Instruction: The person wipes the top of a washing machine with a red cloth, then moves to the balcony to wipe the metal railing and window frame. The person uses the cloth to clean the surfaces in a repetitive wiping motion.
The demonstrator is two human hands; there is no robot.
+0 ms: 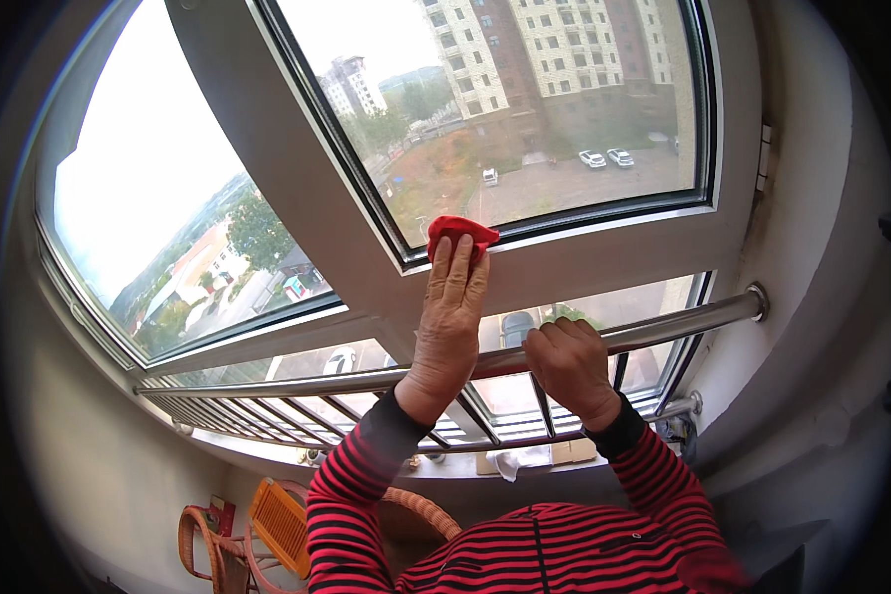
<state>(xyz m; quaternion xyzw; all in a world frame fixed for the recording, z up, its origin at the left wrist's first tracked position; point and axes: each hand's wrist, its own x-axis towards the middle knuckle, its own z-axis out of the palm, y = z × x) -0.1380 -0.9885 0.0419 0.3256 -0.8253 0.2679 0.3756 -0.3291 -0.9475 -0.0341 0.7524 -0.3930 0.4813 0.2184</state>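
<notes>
Right now, the fingers of your left hand (452, 322) are extended and held close together, flat on a red cloth (455, 226); your thumb is hidden, so its position can't be told. That cloth sits at the lower left corner of the window pane (564, 119), over the dark seal where glass meets the pale frame (574, 259). Your right hand (569, 361) is curled into a fist around the metal rail (698, 318), lower and to the right of the cloth. Your left wrist crosses in front of that same rail. Both your sleeves (351, 495) are striped red and black, with dark cuffs. Below the rail run slim bars (477, 421), and beneath them lies some cardboard (572, 452). Farther out, a wicker chair (193, 540) stands at lower left, while parked cars (592, 158) show outside through the glass.
</notes>
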